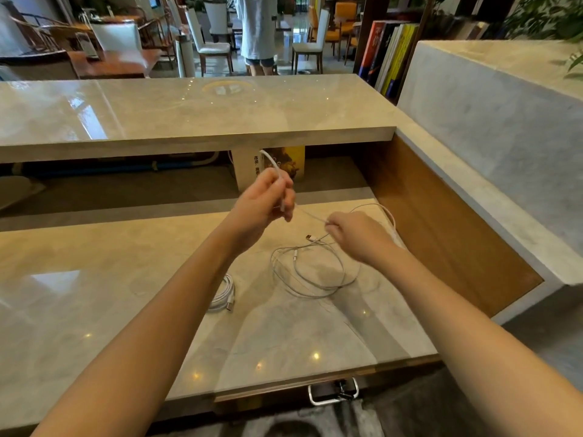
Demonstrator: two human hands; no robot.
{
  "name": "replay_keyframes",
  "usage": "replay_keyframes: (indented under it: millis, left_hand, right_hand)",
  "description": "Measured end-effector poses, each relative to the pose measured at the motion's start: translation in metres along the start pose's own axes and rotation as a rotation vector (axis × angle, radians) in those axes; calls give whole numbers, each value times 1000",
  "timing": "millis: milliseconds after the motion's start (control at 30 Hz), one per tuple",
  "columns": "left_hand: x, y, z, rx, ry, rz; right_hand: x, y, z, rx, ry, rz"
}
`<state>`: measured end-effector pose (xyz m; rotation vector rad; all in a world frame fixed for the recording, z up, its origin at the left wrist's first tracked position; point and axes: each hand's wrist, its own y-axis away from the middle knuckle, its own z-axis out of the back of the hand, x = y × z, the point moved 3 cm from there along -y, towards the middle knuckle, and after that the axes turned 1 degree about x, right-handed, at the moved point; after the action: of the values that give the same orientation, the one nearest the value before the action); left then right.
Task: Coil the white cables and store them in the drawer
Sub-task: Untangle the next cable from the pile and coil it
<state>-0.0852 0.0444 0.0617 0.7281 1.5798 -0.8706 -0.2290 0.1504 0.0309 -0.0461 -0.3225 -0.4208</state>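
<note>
From here I see the left hand [265, 200] gripping a white cable [272, 161] raised above the marble desk [94, 294], the right hand [356, 236] pinching it further along, loose loops [315, 290] lying beneath, a coiled cable [224, 293] nearby

Polished marble desk top [94, 279], lamp glints on it. Loose white cable [296, 257] sprawls in wide loops directly below the right hand [359, 238], with a plug end just left of that hand. Tight white coil [225, 293] lies below the left hand [262, 206], against the forearm and apart from the loops.
</note>
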Motion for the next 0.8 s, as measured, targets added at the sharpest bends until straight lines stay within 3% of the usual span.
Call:
replay_keyframes:
  millis: [133,267,367,467,633,700,800]
  left_hand:
    - [12,-7,-13,-128,-596,-11]
    - [27,-6,-5,-25,-778,243]
    - [30,2,-3,116,-548,348]
    - [27,9,-6,318,-225,457]
    - [24,18,-15,742,193,497]
    - [24,22,-16,816,358,490]
    - [21,23,-10,820,621,460]
  right_hand:
    - [45,16,5,-64,162,202]
    - [50,20,37,-312,134,326]
    - [42,14,60,-412,96,349]
    - [38,3,68,-364,-43,358]
    - [42,-9,58,68,-675,324]
    - [44,-6,46,231,-875,290]
    - [42,-3,36,290,-970,228]
